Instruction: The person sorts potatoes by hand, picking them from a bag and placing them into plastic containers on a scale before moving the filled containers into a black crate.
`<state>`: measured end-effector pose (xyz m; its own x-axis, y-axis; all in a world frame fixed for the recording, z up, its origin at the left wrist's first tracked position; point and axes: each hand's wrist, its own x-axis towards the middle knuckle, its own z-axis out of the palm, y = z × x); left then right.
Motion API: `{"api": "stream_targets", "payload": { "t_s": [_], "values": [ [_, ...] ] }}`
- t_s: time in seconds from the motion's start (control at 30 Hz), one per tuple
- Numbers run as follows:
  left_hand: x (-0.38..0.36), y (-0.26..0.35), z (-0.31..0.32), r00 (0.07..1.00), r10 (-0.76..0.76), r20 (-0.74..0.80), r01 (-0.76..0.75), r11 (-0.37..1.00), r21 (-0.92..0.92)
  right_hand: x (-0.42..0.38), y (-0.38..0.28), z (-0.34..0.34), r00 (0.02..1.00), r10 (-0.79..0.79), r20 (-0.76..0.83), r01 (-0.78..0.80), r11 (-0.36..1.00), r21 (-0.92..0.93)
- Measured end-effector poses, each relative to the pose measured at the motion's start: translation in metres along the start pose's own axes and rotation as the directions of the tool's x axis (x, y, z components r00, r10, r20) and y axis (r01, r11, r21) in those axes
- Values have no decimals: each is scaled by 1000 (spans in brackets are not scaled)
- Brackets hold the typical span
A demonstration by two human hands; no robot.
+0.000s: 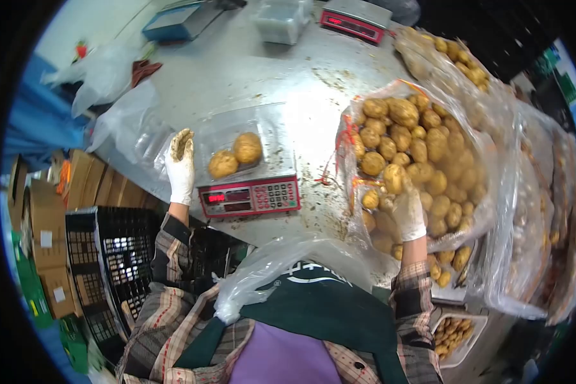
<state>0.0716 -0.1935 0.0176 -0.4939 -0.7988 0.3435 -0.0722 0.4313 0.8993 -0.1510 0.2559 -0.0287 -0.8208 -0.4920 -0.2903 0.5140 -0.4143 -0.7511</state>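
Nine o'clock: white-gloved left hand (180,163), half-curled, seemingly empty. Ten o'clock: two brown potatoes (247,148) in clear plastic tray (221,137) on red-fronted scale (249,197). Three o'clock: white-gloved right hand (408,214) among heaped brown potatoes (403,112) in clear bag (354,217), grip we cannot tell; hasty lifting could roll neighbours out.

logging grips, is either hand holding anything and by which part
The left hand appears empty; the right hand is at a potato, whether gripped I can't tell.
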Motion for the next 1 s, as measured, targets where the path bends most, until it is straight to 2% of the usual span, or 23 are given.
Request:
{"api": "stream_targets", "payload": {
  "t_s": [0.07,0.1,0.13,0.17,0.2,0.27,0.3,0.37,0.43,0.5,0.57,0.6,0.63,0.7,0.8,0.83,0.9,0.93,1.0],
  "values": [
    [5,1,-19,997,5,-81,-9,998,-58,18,23,19,998,7,58,2,985,-170],
    [5,1,-29,992,3,-122,-13,996,-86,15,20,47,981,-59,187,142,873,-467],
    [3,5,-37,988,9,-151,-26,994,-107,13,17,75,942,-124,313,313,662,-681],
    [0,8,-45,986,1,-169,-21,993,-112,24,27,96,961,-79,267,196,873,-447],
    [-3,11,-52,982,-7,-186,-16,993,-119,34,31,116,949,-21,313,160,892,-423],
    [-12,15,-62,977,-10,-214,-13,994,-107,49,30,161,925,67,375,168,812,-559],
    [-18,15,-66,976,-24,-216,-1,993,-116,59,33,183,905,102,414,208,742,-637],
    [-33,18,-71,979,-44,-197,26,995,-91,74,56,224,796,-110,596,499,676,-541],
    [-49,15,-72,975,-84,-205,71,995,-70,81,75,266,680,-201,705,637,639,-432],
    [-65,12,-71,969,-152,-196,131,985,-116,96,102,295,494,-354,794,841,424,-335],
    [-78,2,-72,955,-220,-199,193,970,-148,91,120,312,573,-216,791,798,365,-478],
    [-83,0,-73,948,-253,-195,231,964,-129,104,139,309,503,-140,853,853,239,-464],
    [-88,-1,-74,939,-286,-190,270,957,-110,115,153,301,455,8,891,891,-2,-455],
    [-94,-3,-76,936,-298,-190,272,951,-148,133,175,286,497,46,867,831,-313,-460],
    [-96,-12,-79,929,-329,-166,290,930,-225,149,173,285,634,-66,771,752,-181,-634],
    [-96,-16,-77,945,-302,-121,279,944,-179,158,175,283,712,-108,693,693,-49,-719],
    [-97,-35,-67,904,-420,75,422,855,-300,179,182,275,850,-141,508,527,225,-819],
    [-96,-35,-60,858,-476,191,513,800,-312,191,182,271,886,-67,459,445,403,-800],
    [-94,-35,-47,780,-523,343,625,680,-384,188,174,268,888,-117,445,362,773,-520]
  ]
}}
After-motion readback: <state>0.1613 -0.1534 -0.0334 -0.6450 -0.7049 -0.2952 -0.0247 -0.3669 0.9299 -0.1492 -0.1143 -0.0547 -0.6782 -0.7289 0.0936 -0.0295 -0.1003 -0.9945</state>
